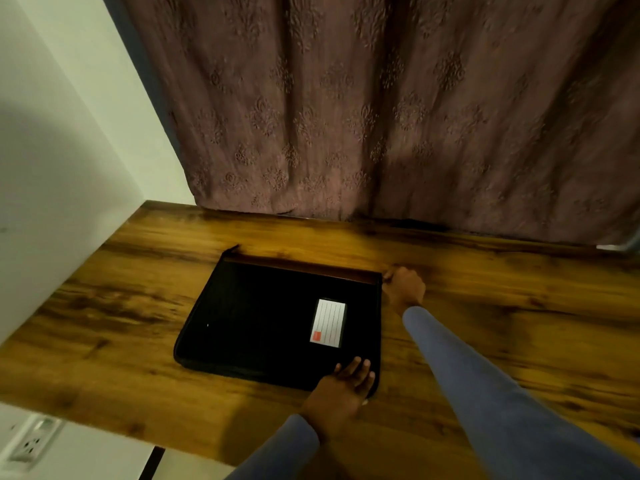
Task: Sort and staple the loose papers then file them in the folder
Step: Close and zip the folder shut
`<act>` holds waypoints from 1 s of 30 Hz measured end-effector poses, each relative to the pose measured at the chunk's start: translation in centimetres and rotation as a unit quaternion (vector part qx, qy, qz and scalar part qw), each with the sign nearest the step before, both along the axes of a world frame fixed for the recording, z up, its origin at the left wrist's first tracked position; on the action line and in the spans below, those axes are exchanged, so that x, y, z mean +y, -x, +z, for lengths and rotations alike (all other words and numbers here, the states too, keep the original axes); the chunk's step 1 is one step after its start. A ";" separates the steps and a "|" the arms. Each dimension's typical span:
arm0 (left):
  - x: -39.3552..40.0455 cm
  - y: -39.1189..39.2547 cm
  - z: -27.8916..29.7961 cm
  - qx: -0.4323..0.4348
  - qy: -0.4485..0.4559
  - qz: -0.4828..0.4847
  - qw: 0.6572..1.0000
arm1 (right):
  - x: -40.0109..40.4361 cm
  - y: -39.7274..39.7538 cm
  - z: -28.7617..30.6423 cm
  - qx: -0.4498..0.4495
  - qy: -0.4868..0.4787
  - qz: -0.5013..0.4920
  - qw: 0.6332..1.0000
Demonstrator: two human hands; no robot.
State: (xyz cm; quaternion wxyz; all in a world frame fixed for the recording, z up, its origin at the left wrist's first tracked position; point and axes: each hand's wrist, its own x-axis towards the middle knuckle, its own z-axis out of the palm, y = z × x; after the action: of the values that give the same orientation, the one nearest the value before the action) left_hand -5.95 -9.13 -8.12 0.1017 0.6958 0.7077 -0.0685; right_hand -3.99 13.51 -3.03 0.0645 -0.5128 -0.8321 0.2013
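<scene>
1. This looks like a room in a home, set up as a small desk corner for paperwork.
2. A wooden desk top (138,306) with a strong brown grain fills the lower half of the view and fits into the corner of the room.
3. A heavy mauve curtain (381,116) with an embossed floral pattern hangs down to the desk's far edge, a household furnishing.
4. A plain pale wall (52,150) closes off the left side.
5. A white wall socket (31,441) sits low on that wall, below the desk edge.
6. The light is dim and warm.
</scene>
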 end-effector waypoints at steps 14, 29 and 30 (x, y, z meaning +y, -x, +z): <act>-3.5 10.6 2.6 -0.090 -0.097 0.082 0.988 | -12.4 -7.8 -2.7 0.020 0.001 0.142 0.990; -4.8 13.2 8.2 0.035 0.045 0.078 0.995 | -8.5 -6.9 -1.0 -0.116 -0.050 0.075 0.989; -4.3 12.6 7.9 0.027 0.046 0.064 0.997 | -8.3 -6.5 -0.7 -0.103 -0.029 0.054 0.993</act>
State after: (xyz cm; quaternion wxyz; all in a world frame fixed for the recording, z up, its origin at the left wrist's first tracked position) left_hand -18.57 -13.42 -0.17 0.1187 0.6415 0.7494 -0.1130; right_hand 2.50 5.17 -3.73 -0.0176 -0.4830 -0.8663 0.1265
